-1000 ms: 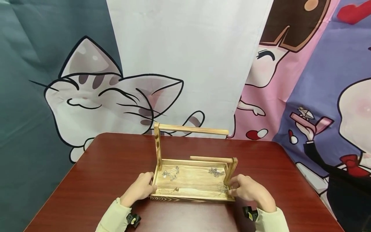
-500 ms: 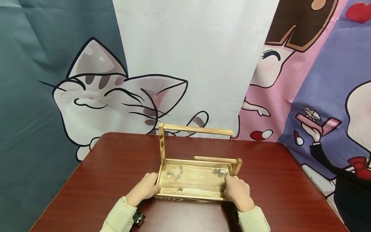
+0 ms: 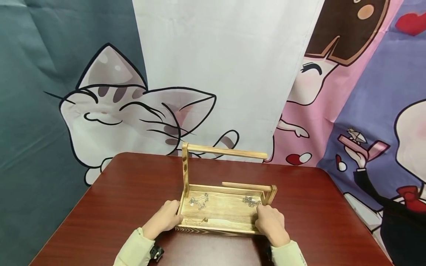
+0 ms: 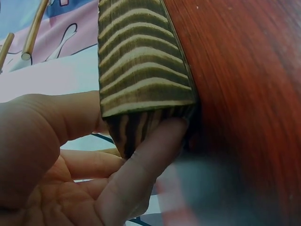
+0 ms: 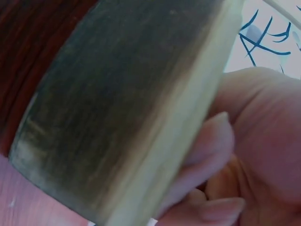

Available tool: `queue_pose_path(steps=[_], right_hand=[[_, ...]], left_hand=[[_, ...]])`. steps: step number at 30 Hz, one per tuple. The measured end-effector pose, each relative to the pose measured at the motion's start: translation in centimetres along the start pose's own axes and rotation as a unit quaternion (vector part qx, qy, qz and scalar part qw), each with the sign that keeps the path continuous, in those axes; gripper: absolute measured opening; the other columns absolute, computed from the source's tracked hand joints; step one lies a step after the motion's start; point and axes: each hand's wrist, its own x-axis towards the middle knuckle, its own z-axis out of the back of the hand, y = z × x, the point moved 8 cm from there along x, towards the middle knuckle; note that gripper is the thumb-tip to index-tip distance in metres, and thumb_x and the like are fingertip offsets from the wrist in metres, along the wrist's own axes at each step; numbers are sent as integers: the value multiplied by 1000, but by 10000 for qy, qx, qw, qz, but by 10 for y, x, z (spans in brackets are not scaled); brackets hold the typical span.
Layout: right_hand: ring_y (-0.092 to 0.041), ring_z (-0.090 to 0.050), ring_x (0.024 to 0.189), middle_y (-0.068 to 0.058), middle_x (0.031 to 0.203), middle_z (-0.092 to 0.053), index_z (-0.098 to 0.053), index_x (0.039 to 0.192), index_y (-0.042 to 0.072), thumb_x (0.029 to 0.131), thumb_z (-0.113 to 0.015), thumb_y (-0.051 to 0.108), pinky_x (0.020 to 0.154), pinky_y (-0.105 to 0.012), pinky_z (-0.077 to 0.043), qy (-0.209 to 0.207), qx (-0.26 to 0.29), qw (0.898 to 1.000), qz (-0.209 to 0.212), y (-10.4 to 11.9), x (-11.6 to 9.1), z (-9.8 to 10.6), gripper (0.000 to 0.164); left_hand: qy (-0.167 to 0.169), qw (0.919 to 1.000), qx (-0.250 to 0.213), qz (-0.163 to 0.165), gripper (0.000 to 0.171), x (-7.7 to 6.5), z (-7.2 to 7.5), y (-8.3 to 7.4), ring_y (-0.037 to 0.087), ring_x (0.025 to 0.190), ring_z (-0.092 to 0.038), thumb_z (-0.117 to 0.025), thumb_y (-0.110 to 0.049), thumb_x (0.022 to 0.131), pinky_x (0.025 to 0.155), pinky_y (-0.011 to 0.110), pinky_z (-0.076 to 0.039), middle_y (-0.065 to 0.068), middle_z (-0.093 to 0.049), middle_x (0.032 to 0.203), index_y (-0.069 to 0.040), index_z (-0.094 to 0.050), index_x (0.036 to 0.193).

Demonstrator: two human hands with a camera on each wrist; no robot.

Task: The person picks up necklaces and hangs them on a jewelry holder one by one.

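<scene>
A shallow wooden tray (image 3: pixel 229 211) stands on the table, with a tall wooden hanger (image 3: pixel 185 170) at its left end and a lower one (image 3: pixel 271 194) at its right. The left hand (image 3: pixel 165 218) grips the tray's left end by the front corner, thumb and fingers on both sides of the wall. Over the front right corner is the right hand (image 3: pixel 271 222); its fingers (image 5: pixel 211 141) are curled behind the front wall, and I cannot tell what they hold. Inside lie a silver chain (image 3: pixel 199 201) at back left, another chain (image 3: pixel 250 201) at back right and a thin gold chain (image 3: pixel 196 221) in front.
The table (image 3: pixel 133 192) is dark red and glossy. A printed cloth backdrop (image 3: pixel 233 74) hangs right behind its far edge. Horizontal bars (image 3: pixel 226 150) on the hangers rise above the tray's back.
The right hand has moved from beside the right end leftward over the front right corner, covering the chain seen there earlier. The left hand stays at the left end. The view has shifted slightly.
</scene>
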Motion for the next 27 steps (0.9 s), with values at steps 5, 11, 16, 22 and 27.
queue_pose_path(steps=[5,11,16,22,27], right_hand=[[-31,-56,61,-11,74,-61,-54,67,11,66,-57,6,46,-46,-39,60,203,9997,114,0,-2,2,6],[-21,-49,58,-4,67,-54,-47,63,15,67,-56,5,47,-41,-36,273,733,9967,234,4,-7,10,14],[-17,-45,56,2,60,-48,-47,63,20,72,-60,9,48,-36,-34,331,1113,9922,456,7,-12,22,20],[-7,-42,52,10,54,-42,-50,65,22,75,-67,11,47,-26,-33,171,1525,9767,1498,14,-19,43,22],[0,-41,52,11,58,-42,-53,70,18,72,-62,0,49,-20,-36,19,2253,9457,2343,19,-22,57,21]], left_hand=[[22,9997,-167,159,8,-2,-1,3,15,58,-44,-58,-2,66,54,29,-40,-1,-50,63,-7,-58,73],[53,9996,-274,20,11,-1,0,-1,13,58,-45,-57,0,65,53,27,-40,-2,-51,63,-7,-60,74],[88,9996,-282,9,13,0,0,-2,13,58,-45,-57,0,65,53,26,-40,-2,-51,63,-8,-61,75],[120,9994,-321,100,13,-1,-1,-3,14,59,-46,-58,1,66,54,29,-41,0,-52,65,-6,-61,77],[26,9995,-286,157,11,-1,1,-2,15,59,-45,-58,0,66,53,29,-41,1,-52,65,-6,-59,75]])
